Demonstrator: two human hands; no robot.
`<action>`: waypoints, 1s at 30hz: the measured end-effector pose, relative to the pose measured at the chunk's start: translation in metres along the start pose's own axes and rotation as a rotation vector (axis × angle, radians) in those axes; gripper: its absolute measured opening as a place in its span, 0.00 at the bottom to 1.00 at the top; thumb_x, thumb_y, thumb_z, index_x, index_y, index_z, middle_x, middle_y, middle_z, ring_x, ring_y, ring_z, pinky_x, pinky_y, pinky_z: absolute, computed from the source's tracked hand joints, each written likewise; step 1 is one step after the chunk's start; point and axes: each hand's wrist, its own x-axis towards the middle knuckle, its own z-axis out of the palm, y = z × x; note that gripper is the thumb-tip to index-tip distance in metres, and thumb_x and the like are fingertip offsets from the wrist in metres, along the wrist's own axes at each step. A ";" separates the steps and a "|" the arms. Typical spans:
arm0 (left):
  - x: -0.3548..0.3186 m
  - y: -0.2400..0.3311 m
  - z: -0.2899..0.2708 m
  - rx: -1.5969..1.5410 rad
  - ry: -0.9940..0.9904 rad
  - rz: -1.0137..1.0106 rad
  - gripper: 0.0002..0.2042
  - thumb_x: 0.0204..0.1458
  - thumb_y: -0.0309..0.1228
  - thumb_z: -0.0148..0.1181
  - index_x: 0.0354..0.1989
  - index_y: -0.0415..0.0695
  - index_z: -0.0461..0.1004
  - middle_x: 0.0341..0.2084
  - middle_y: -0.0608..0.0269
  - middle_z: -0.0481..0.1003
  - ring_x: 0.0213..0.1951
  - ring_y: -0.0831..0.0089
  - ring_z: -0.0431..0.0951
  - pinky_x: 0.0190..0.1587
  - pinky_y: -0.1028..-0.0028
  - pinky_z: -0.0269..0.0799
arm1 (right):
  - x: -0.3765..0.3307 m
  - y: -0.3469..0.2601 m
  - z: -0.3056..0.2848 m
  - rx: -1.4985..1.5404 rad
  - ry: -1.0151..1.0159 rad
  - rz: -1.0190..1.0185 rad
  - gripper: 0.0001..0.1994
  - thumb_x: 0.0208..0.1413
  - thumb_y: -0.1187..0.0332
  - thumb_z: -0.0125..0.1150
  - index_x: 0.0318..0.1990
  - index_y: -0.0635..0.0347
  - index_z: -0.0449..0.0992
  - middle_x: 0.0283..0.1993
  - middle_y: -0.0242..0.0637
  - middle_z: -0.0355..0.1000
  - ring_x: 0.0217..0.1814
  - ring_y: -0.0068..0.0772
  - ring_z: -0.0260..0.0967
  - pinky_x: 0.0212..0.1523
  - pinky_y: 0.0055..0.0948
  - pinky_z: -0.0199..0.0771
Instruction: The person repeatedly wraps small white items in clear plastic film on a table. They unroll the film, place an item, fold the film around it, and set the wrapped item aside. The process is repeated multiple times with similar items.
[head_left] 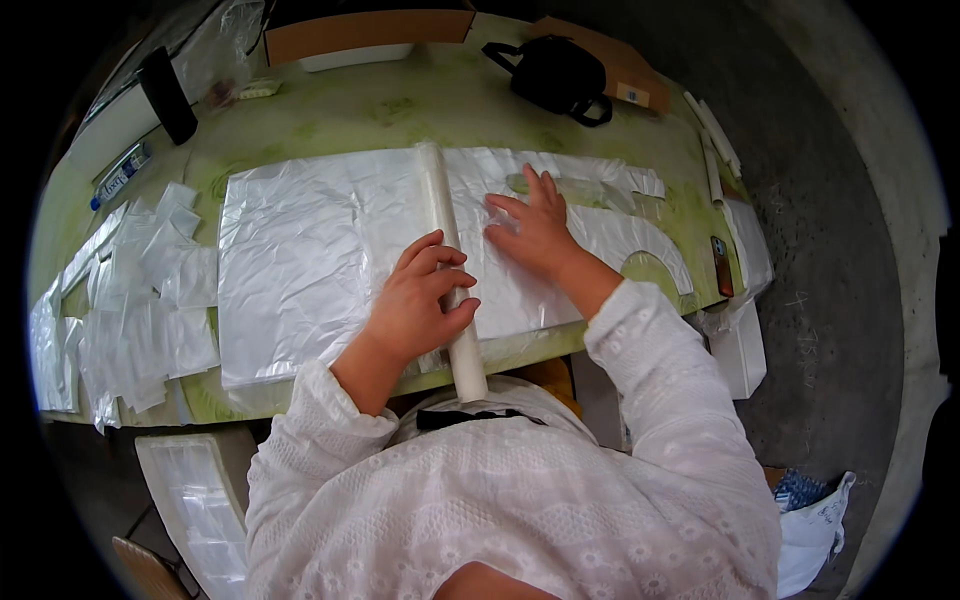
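Left hand (415,300) grips white roll (447,250); right hand (535,230) spread flat on plastic sheet (300,260)

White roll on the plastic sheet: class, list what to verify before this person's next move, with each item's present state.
1. Left hand grips the white roll: ok.
2. Right hand pressed flat on the plastic sheet: ok.
3. Sheet free of wrinkles: not ok, creased.
4. Roll fully on the table: not ok, near end overhangs the edge.
5. Sheet's cut edge straight: cannot tell.
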 end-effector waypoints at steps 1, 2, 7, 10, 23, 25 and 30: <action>-0.001 -0.002 0.000 -0.001 0.004 0.003 0.11 0.43 0.32 0.74 0.35 0.47 0.84 0.48 0.62 0.77 0.65 0.49 0.67 0.63 0.58 0.70 | 0.013 -0.009 0.002 -0.019 -0.061 0.063 0.31 0.55 0.46 0.65 0.68 0.32 0.70 0.81 0.48 0.44 0.83 0.60 0.34 0.75 0.64 0.41; -0.002 -0.003 0.001 -0.011 0.011 0.006 0.11 0.42 0.31 0.74 0.36 0.47 0.84 0.49 0.62 0.77 0.66 0.49 0.67 0.63 0.57 0.70 | 0.025 -0.015 0.002 -0.037 -0.121 0.125 0.32 0.55 0.44 0.63 0.69 0.32 0.69 0.81 0.46 0.44 0.83 0.59 0.33 0.75 0.65 0.40; -0.003 -0.007 0.006 -0.043 0.017 0.014 0.11 0.43 0.30 0.73 0.37 0.47 0.85 0.49 0.62 0.77 0.67 0.49 0.66 0.63 0.58 0.70 | 0.043 -0.024 0.005 0.047 0.050 0.174 0.42 0.58 0.49 0.62 0.75 0.58 0.55 0.81 0.36 0.47 0.84 0.52 0.34 0.76 0.64 0.40; -0.003 -0.005 0.003 -0.024 0.022 0.019 0.10 0.44 0.30 0.71 0.37 0.46 0.84 0.49 0.60 0.78 0.65 0.49 0.68 0.64 0.59 0.70 | 0.004 -0.056 -0.007 0.387 0.305 -0.326 0.37 0.56 0.57 0.65 0.72 0.59 0.62 0.79 0.42 0.52 0.82 0.55 0.43 0.75 0.57 0.46; -0.023 0.011 -0.012 0.055 -0.025 -0.113 0.18 0.44 0.35 0.72 0.44 0.45 0.78 0.60 0.58 0.70 0.50 0.55 0.78 0.55 0.60 0.74 | 0.035 -0.040 -0.003 -0.039 -0.187 0.181 0.35 0.54 0.40 0.62 0.70 0.33 0.67 0.82 0.44 0.41 0.84 0.58 0.30 0.77 0.66 0.35; -0.024 0.011 -0.012 0.021 -0.028 -0.119 0.18 0.43 0.36 0.71 0.42 0.45 0.78 0.58 0.57 0.71 0.55 0.54 0.75 0.58 0.60 0.72 | 0.055 -0.042 -0.006 -0.051 -0.255 0.291 0.43 0.53 0.38 0.62 0.76 0.38 0.57 0.83 0.38 0.42 0.84 0.55 0.31 0.77 0.66 0.38; -0.023 0.010 -0.011 -0.004 -0.002 -0.069 0.18 0.43 0.34 0.71 0.42 0.44 0.75 0.59 0.58 0.71 0.47 0.58 0.79 0.54 0.61 0.74 | 0.066 -0.036 0.015 0.070 0.061 0.172 0.42 0.55 0.45 0.63 0.74 0.53 0.58 0.79 0.38 0.50 0.83 0.48 0.39 0.75 0.65 0.43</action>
